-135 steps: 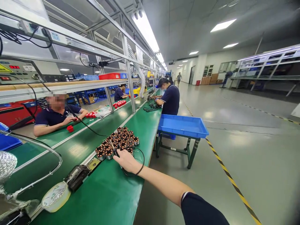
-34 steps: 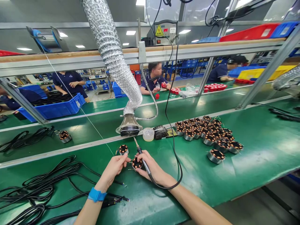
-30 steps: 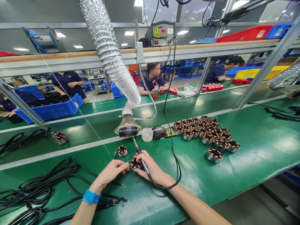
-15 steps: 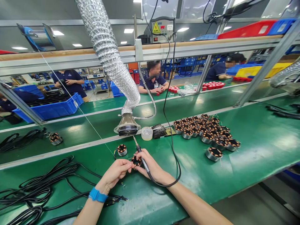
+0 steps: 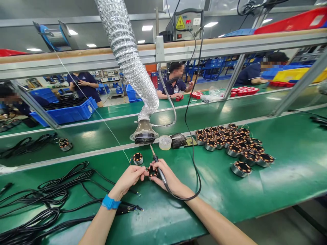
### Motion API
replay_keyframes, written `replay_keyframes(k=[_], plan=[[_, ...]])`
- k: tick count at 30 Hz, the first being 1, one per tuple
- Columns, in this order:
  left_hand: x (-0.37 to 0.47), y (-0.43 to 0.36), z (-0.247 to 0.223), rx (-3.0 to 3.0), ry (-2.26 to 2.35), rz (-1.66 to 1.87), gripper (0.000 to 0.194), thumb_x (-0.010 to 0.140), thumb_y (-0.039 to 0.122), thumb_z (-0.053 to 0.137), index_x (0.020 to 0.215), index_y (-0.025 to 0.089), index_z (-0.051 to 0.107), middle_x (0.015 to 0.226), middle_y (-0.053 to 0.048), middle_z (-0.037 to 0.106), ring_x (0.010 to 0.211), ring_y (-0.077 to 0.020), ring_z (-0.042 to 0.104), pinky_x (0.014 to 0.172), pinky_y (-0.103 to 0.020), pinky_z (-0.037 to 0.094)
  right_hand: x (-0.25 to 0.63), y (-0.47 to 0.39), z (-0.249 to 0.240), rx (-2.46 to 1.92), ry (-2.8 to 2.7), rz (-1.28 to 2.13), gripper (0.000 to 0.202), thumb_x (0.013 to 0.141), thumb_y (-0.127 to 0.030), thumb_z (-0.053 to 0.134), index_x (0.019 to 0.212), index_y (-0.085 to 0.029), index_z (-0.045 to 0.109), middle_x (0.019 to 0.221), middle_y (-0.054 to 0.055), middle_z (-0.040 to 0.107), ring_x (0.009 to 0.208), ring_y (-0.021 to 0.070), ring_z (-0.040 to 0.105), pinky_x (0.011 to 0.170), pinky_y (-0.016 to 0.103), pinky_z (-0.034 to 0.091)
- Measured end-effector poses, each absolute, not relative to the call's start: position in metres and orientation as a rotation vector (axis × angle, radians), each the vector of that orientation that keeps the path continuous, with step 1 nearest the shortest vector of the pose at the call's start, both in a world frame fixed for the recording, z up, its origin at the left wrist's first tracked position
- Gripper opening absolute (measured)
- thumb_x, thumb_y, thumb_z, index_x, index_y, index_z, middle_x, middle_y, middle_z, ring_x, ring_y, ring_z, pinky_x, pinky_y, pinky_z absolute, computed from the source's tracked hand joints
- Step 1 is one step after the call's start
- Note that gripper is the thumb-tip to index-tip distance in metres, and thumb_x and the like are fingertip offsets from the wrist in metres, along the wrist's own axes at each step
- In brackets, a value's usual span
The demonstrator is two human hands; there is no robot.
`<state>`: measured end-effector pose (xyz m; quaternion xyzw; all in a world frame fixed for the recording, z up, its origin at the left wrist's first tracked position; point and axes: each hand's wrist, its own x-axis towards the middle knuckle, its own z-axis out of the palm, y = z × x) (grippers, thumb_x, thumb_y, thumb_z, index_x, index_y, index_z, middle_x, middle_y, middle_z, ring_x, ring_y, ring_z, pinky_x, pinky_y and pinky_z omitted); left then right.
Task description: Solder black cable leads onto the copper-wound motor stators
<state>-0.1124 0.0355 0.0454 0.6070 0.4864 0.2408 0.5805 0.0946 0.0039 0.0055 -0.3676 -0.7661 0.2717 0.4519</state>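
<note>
My right hand [image 5: 170, 178] is closed round a soldering iron [image 5: 160, 172], its tip pointing up and away toward the fume extractor hood. The thumb and fingers of that hand also grip a motor stator [image 5: 152, 173] with copper windings and a metal ring. My left hand [image 5: 131, 178], a blue band on its wrist, pinches at the stator's left edge. What lies between those fingertips is too small to make out. Just beyond my hands another stator [image 5: 138, 159] with thin coloured wires rests on the green bench [image 5: 217, 190].
Black cables [image 5: 61, 194] lie coiled at left. Many stators [image 5: 230, 143] are grouped at right. By the extractor hood [image 5: 144, 133] stand a round pot [image 5: 165, 143] and a dark holder [image 5: 178, 140]. The iron's cord [image 5: 193, 156] hangs down at right. Co-workers sit and stand beyond.
The view has shifted, so the scene sits further right in the picture. Both hands keep their hold at the stator. A co-worker opposite has raised one hand.
</note>
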Motion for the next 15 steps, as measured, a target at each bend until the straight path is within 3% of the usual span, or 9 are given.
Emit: replay_keyframes(k=[4,8,11,15], plan=[[-0.145,0.032,0.071,1.919,1.296,0.487,0.052,0.088,0.054,0.052,0.054,0.016,0.063,0.058,-0.002,0.059,0.051,-0.0123,0.041,0.054,-0.026,0.027,0.096,0.004,0.006,-0.942,-1.874,0.676,0.034,0.085,-0.015,0.066,0.112,-0.025,0.048,0.113,0.004,0.048,0.102,0.018,0.054,0.095,0.034,0.046],[-0.192,0.034,0.083,2.203,1.455,0.376,0.029,0.088,0.034,0.056,0.069,0.02,0.072,0.075,-0.005,0.067,0.068,-0.0198,0.056,0.063,-0.028,0.033,0.096,0.004,0.005,-0.97,-1.884,0.672,0.032,0.086,-0.017,0.066,0.111,-0.025,0.048,0.113,0.005,0.048,0.099,0.0185,0.055,0.094,0.034,0.047],[-0.213,0.033,0.075,2.315,1.507,0.17,0.017,0.079,0.016,0.061,0.085,0.022,0.076,0.093,-0.006,0.069,0.082,-0.023,0.062,0.071,-0.029,0.037,0.096,0.006,0.002,-0.975,-1.884,0.671,0.032,0.086,-0.017,0.065,0.111,-0.025,0.048,0.116,0.006,0.047,0.099,0.0183,0.056,0.093,0.034,0.048],[-0.215,0.027,0.054,2.326,1.438,0.139,0.012,0.081,0.02,0.064,0.089,0.022,0.072,0.101,-0.005,0.066,0.086,-0.0206,0.064,0.076,-0.027,0.041,0.095,0.008,-0.003,-0.991,-1.878,0.638,0.031,0.086,-0.018,0.065,0.111,-0.025,0.048,0.118,0.006,0.046,0.1,0.0188,0.057,0.094,0.035,0.048]])
